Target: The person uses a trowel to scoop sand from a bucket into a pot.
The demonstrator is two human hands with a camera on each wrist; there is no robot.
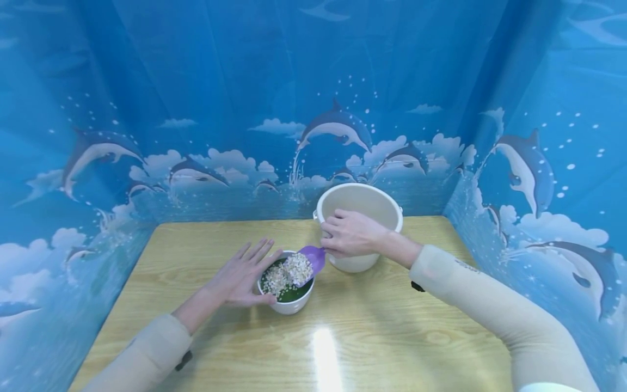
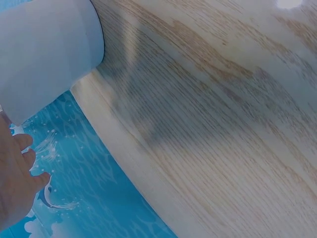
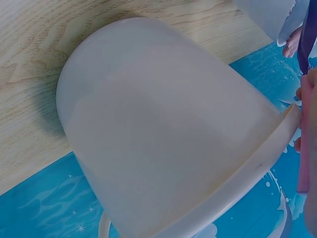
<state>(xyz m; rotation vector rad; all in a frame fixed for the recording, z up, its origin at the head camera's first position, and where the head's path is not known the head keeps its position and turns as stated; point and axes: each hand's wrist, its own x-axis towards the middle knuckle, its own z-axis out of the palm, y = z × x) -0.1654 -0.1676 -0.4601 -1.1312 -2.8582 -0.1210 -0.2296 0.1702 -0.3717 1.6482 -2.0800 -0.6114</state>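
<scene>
A purple scoop [image 1: 315,258] heaped with pale flakes [image 1: 299,268] tilts over a small white bowl [image 1: 292,308]. More flakes lie on green contents [image 1: 294,294] inside it. My right hand [image 1: 354,234] grips the scoop's handle, which shows pink [image 3: 304,134] in the right wrist view. That hand is above the near left rim of a white bucket [image 1: 357,264]. Against the bowl's left side rests my left hand [image 1: 245,275], fingers straight and spread, thumb at the near rim. The left wrist view shows the bowl's outer wall [image 2: 49,49] at upper left.
A light wooden table [image 1: 382,326] carries the bowl and bucket. The bucket stands behind and to the right of the bowl, with a handle lug [image 1: 315,215] on its side. Blue dolphin-print sheeting [image 1: 294,81] surrounds the table at the back and both sides.
</scene>
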